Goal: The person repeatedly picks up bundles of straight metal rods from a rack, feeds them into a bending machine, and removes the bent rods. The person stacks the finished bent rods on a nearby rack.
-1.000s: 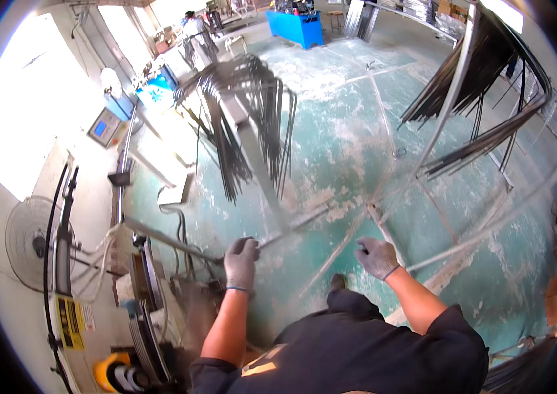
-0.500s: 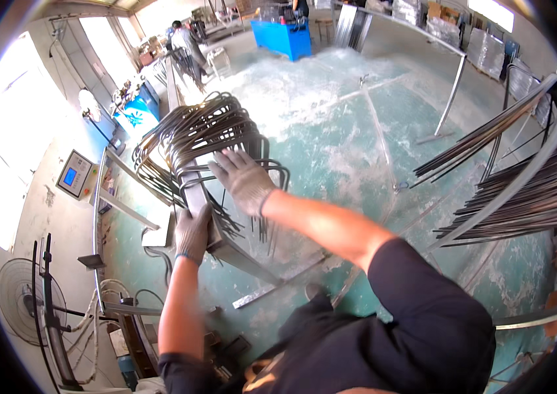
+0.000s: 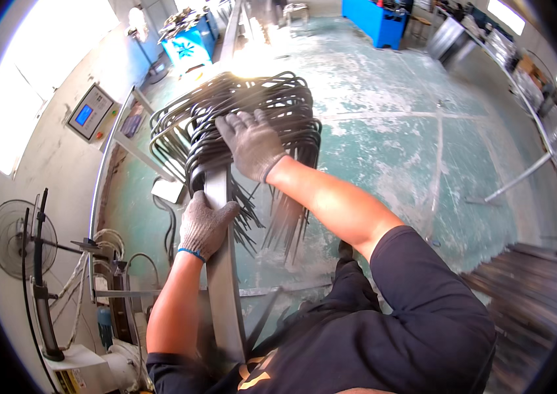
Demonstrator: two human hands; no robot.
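Note:
A thick bundle of dark bent metal rods straddles a long grey metal beam, their straight ends hanging down on both sides. My right hand, in a grey knit glove, lies with fingers spread against the near side of the bundle. Below it, my gloved left hand grips the beam at its left edge, thumb over the top. Its fingertips are hidden behind the beam. The lower rod ends are smeared by motion.
On the left are a control panel with a blue screen, a metal frame and a standing fan. Blue machinery and a blue workbench stand farther back. A blurred stack of long dark rods lies at the lower right.
The view has turned and come nearer the bundle. The rods by my right hand, spaced apart before, now sit close against the others. My left hand still holds the beam.

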